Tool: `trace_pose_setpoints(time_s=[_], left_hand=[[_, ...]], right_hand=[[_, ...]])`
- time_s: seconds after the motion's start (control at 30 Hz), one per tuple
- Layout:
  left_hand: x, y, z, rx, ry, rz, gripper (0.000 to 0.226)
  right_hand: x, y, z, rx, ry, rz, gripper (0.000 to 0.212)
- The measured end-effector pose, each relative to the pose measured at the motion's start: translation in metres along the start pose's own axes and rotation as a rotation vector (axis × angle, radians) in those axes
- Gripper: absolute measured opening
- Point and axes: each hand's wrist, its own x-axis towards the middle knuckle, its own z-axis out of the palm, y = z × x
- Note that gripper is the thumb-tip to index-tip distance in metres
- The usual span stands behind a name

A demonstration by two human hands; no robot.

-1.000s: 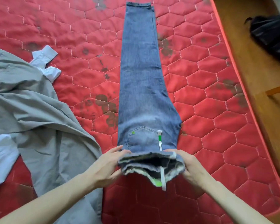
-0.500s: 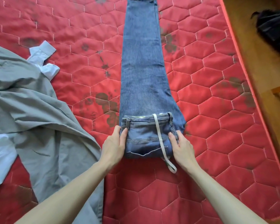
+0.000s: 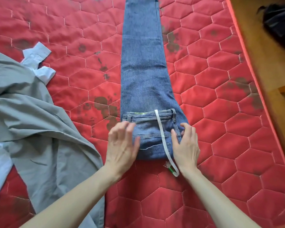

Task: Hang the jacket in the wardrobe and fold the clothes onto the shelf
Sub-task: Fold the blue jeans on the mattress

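Blue jeans [image 3: 142,63] lie lengthwise down the middle of the red quilted mattress [image 3: 229,145], legs pointing away from me. Their waist end is folded over onto the legs, and a white drawstring [image 3: 161,137] trails across the fold toward me. My left hand [image 3: 123,145] rests on the left side of the folded part with fingers spread and slightly blurred. My right hand [image 3: 186,143] rests on the right side, fingertips on the denim. A grey garment [image 3: 31,120] lies crumpled at the left, over a white shirt [image 3: 38,63].
The mattress edge runs down the right side, with wooden floor [image 3: 262,55] beyond it. A black bag [image 3: 280,23] sits on the floor at the top right. Dark stains mark the mattress cover.
The waist end, lifted in both hands a second ago, has been folded over onto the legs. Both hands now lie flat on the fold, and the left fingers have spread.
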Motion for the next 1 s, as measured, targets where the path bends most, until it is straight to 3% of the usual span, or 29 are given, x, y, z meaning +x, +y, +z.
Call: trace_pose_setpoints(time_s=[0.1, 0.17, 0.23, 0.33, 0.53, 0.67, 0.73, 0.9, 1.0], left_hand=[[-0.006, 0.004, 0.012, 0.071, -0.193, 0.285, 0.061], [-0.003, 0.006, 0.022, 0.139, -0.291, 0.281, 0.069], [0.002, 0.005, 0.028, 0.146, -0.341, 0.234, 0.074], [0.008, 0.0, 0.035, 0.162, -0.38, 0.233, 0.078], [0.014, -0.006, 0.03, 0.078, -0.448, 0.278, 0.077], [0.017, -0.03, 0.015, -0.101, -0.454, 0.391, 0.069], [0.018, -0.053, 0.007, -0.059, -0.431, 0.474, 0.076], [0.023, -0.092, -0.007, 0.203, -0.366, 0.692, 0.065], [0.031, -0.091, -0.008, 0.224, -0.401, 0.665, 0.073]], right_hand=[[0.001, 0.0, 0.003, -0.036, 0.11, -0.389, 0.04], [0.003, 0.001, 0.007, -0.078, -0.027, -0.661, 0.047], [0.006, 0.006, 0.014, -0.2, -0.183, -0.797, 0.056], [0.008, 0.018, 0.024, -0.332, -0.266, -0.725, 0.067], [0.007, 0.017, 0.031, -0.377, -0.28, -0.682, 0.073], [0.033, 0.034, 0.003, -0.272, -0.469, -0.847, 0.065], [0.051, 0.048, -0.016, -0.314, -0.545, -0.95, 0.081], [0.088, 0.076, -0.046, -0.57, -0.487, -1.16, 0.099], [0.094, 0.078, -0.043, -0.564, -0.435, -1.197, 0.088]])
